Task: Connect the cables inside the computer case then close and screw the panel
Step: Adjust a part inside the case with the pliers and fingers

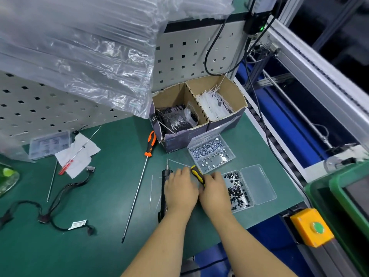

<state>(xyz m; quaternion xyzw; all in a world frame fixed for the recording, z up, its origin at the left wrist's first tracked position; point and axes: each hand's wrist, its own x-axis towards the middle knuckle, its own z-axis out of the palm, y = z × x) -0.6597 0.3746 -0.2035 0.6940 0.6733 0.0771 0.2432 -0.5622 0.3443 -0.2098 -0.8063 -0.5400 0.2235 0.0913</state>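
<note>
Both forearms enter from the bottom edge and converge mid-frame over the green matted worktop point(99, 246), hands side by side, backs up. Right hand point(214, 191): fingers curled round the lower end of a stubby yellow-and-black screwdriver handle point(196, 173); the upper part of the handle sticks out above the knuckles, angled up and to the left, its tip end just beside the corner of the clear plastic compartment box of silver screws point(211, 154). Left hand point(180, 190): lies palm-down with fingers extended toward the same handle, fingertips near or touching it; contact cannot be told. This hand partly covers a black electric screwdriver point(165, 176) lying lengthwise on the worktop, bit pointing away from the person. Directly to the right of the right hand sits an open clear plastic box of black screws point(238, 189), its lid folded flat outward. A long-shafted screwdriver with orange-and-black handle point(150, 143) lies to the left of the hands, well apart, its handle against a divided cardboard box point(199, 108) that holds bagged dark hardware in one compartment and white cable ties in the other. A black cable harness with connectors point(60, 198) lies loose at far left on the worktop, near a red-handled slim screwdriver point(65, 166) resting on white paper. No computer case visible.
</note>
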